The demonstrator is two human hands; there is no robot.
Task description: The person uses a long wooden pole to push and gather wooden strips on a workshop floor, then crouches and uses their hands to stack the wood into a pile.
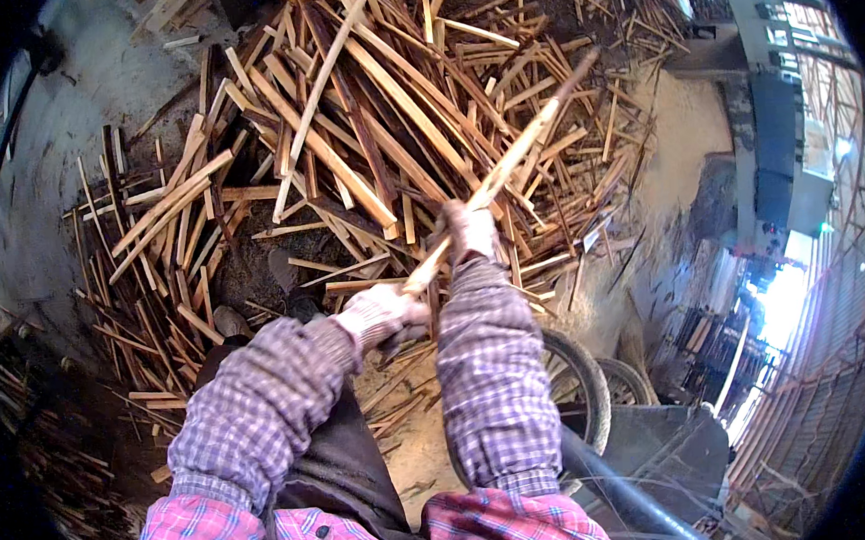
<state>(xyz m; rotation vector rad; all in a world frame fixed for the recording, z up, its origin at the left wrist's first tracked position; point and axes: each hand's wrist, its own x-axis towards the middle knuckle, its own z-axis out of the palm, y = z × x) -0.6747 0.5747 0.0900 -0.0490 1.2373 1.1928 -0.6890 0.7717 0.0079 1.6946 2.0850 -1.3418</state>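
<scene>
A long, rough wooden strip [515, 159] slants from my body up toward the far right, its far tip dark. Near its lower end my left hand [386, 315] is closed around it. Farther up the same strip my right hand [472, 229] grips it, fingers wrapped round the wood. Beneath and beyond both hands lies a large tangled heap of wooden strips [379, 73], pale and dark brown, pointing many ways. The strip passes over part of this heap, and its lower end is partly hidden by my left hand.
At my right stands a cart with rubber-tyred wheels [598, 389], a grey metal tray [656, 455] and a tube handle [635, 507]. Loose strips [166, 399] lie on the left. Sawdust-coloured floor [688, 117] shows at the far right, grey floor [53, 146] at the far left.
</scene>
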